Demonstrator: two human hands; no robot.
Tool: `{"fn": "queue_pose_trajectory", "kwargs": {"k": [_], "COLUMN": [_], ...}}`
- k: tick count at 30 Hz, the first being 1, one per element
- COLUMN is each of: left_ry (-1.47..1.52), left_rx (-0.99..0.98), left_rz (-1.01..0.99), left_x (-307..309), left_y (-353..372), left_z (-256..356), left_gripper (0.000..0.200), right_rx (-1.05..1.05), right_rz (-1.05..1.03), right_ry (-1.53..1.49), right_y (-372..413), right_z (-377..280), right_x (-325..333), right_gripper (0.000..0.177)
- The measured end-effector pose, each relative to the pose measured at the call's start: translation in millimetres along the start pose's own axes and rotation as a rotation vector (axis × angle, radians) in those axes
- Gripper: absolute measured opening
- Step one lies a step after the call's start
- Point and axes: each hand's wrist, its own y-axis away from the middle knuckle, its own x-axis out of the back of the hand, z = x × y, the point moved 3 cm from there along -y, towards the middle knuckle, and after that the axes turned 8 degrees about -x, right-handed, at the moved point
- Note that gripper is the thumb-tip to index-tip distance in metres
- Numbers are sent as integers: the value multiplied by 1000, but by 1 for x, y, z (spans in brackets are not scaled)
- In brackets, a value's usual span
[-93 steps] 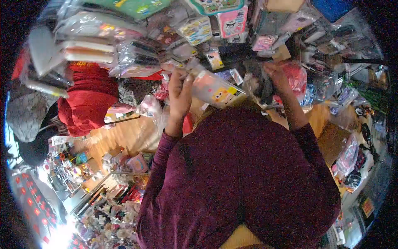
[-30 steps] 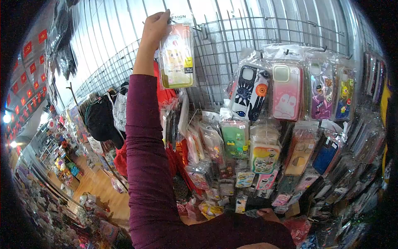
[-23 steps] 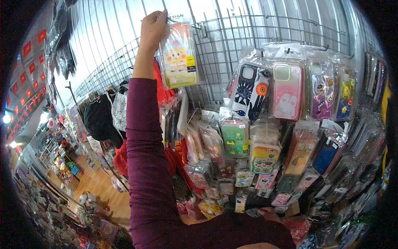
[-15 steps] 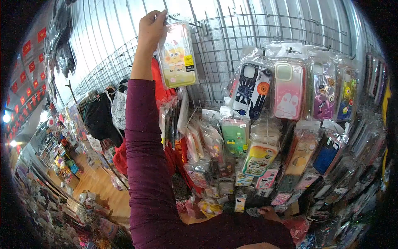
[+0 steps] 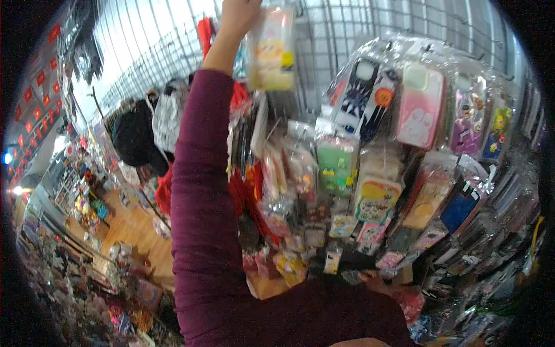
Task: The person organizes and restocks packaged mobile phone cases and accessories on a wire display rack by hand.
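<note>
The left hand (image 5: pixel 240 13) is raised high against the wire grid (image 5: pixel 324 26), closed narrowly at the top of a packaged phone case (image 5: pixel 272 52). The case, with a yellow character and a small yellow label, hangs about upright in front of the grid, apart from the large packets toward the grid's right edge. It is up at the grid but not free of the hand. The upper end of the packet is blurred and cut by the top of the view, so whether it sits on a hook cannot be told.

The right hand (image 5: pixel 374 282) is low, near a small white packet (image 5: pixel 332 260); its fingers look partly curled, but I cannot tell whether they hold anything.

Much of the display is in place. A dark sun-patterned case (image 5: pixel 352 107), a pink rabbit case (image 5: pixel 421 107) and a purple case (image 5: pixel 467 115) hang side by side; lower down are a green case (image 5: pixel 335 168), a rainbow-edged case (image 5: pixel 377 201) and a blue case (image 5: pixel 461 213). None of these is in a hand. Below the held case, the packets hang crowded together. Toward the grid's left edge are a black cap (image 5: pixel 134 136) and a patterned grey cap (image 5: pixel 167 124).
</note>
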Motion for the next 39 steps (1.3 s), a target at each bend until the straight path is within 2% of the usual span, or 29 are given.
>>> {"fn": "queue_pose_trajectory", "kwargs": {"k": [2,4,5,7,9,10,11,12,15,17,19,20,21,22,23,24,25,26,27,29,30,31,34,35,36,38,39], "left_ry": [-104,-49,-58,-174,-12,10,-32,-74,-68,-164,-198,-197,-89,18,19,80,143,184,186,283,388,282,190,189,273,453,449], "left_rx": [-14,89,115,-72,-146,74,-4,-85,380,251,223,227,327,423,423,469,514,472,469,503,622,540,530,531,550,601,606], "left_rz": [4,-1,-13,82,11,-127,-30,65,-97,-48,-51,-44,-88,-130,-124,-167,-211,-155,-155,-129,-111,-125,-101,-104,-16,145,141], "left_x": [-4,8,17,37,59,75,88,94,91,72,60,59,56,54,57,60,62,61,60,68,70,75,83,85,88,96,97], "left_y": [8,17,26,42,62,81,105,135,221,263,281,285,288,290,289,288,288,292,298,288,285,278,271,269,269,264,265], "left_z": [8,28,33,50,38,42,44,42,25,19,22,20,14,10,9,7,4,-7,-16,-10,-7,-3,-6,-6,-7,8,10], "left_gripper": [25,32,32,34,35,39,29,24,35,45,47,47,49,51,51,53,56,59,59,58,57,55,48,48,45,39,39], "right_rx": [-41,42,25,795,108,29,-49,-47,2,147,147,149,147,221,297,300,192,84,85,197,193,226,233,212,210,231,237], "right_rz": [-44,191,172,325,45,21,0,-5,-62,-108,-133,-161,-159,-117,-74,-71,-118,-166,-163,-90,-92,-106,-146,-167,-170,-150,-146], "right_ry": [-39,2,17,475,141,76,10,13,119,173,267,358,364,280,195,196,105,12,10,231,228,200,182,193,191,-21,-92], "right_y": [10,12,8,9,11,12,12,7,-13,-19,-19,-19,-24,-36,-37,-38,-29,-21,-17,-11,-12,-12,-7,-5,-11,-24,-27], "right_z": [-10,-8,8,15,-23,-32,-35,-34,-24,-25,-42,-49,-39,-25,-28,-28,-42,-51,-56,-62,-57,-54,-64,-70,-62,-47,-44], "right_x": [-3,-3,-6,-9,-9,-10,-10,-11,-19,-23,-24,-23,-26,-31,-32,-32,-33,-34,-34,-35,-37,-39,-37,-36,-37,-38,-39], "right_gripper": [42,47,47,49,49,47,45,45,43,40,37,35,35,32,30,30,28,26,26,23,23,24,26,27,27,28,28]}}
